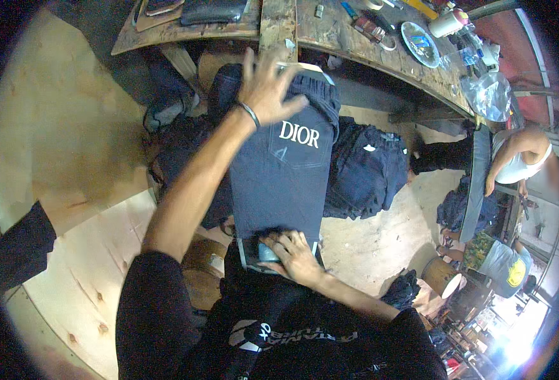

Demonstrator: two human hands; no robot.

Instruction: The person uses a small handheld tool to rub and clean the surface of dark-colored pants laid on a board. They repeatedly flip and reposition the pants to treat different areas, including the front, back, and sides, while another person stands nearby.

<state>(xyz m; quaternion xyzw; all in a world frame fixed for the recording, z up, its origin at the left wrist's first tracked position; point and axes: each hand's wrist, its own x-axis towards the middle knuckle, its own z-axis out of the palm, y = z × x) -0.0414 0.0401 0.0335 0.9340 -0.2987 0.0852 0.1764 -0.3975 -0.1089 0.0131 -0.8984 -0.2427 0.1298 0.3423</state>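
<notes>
Dark garment (279,202): one short word in bold white capitals (299,135) at the pocket, clear, tilting slightly down to the right. Wearer's black shirt (381,345): white round emblem (248,335) plus pale block lettering (322,335), slanted. Person off to the right, grey shirt (496,256): yellow round emblem (516,274), any wording too small to read.
</notes>
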